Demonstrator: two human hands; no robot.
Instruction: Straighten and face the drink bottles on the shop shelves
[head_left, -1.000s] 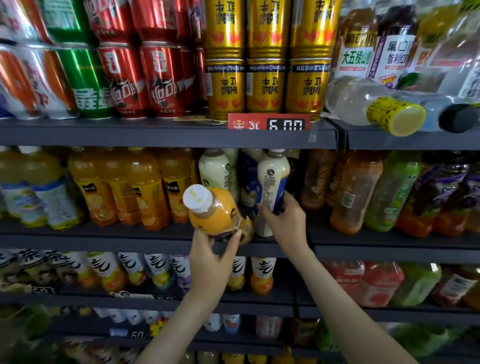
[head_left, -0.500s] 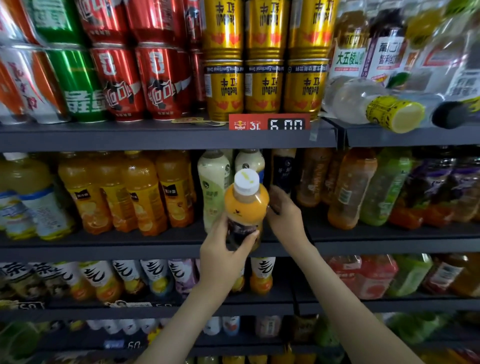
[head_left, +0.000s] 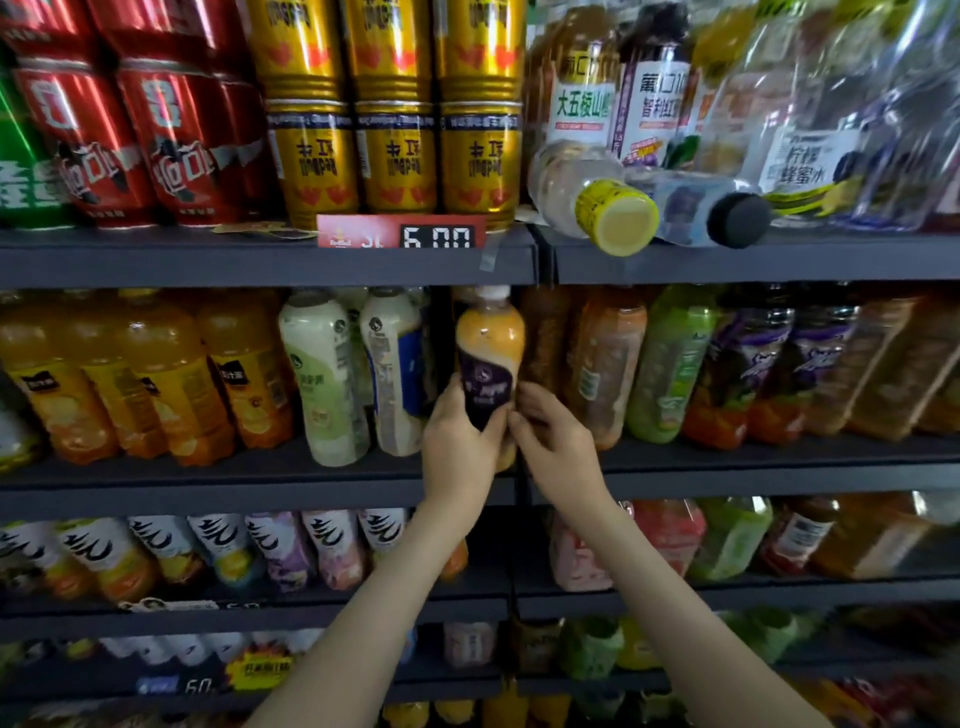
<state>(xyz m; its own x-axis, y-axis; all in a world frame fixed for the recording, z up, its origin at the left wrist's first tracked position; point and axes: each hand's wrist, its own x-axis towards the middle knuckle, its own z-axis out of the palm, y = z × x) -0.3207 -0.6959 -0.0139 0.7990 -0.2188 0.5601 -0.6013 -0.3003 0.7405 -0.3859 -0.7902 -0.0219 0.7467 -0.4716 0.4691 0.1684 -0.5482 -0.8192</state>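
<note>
Two hands were at the orange bottle (head_left: 489, 343), which stood upright near the middle shelf's (head_left: 260, 488) front edge. The left hand (head_left: 457, 447) gripped its lower body. The right hand (head_left: 558, 447), fingers curled, touched its right side; I cannot tell whether it gripped.

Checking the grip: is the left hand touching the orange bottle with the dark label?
Touching. Head view: fingers of the left hand curl round the orange bottle at its label.
</note>
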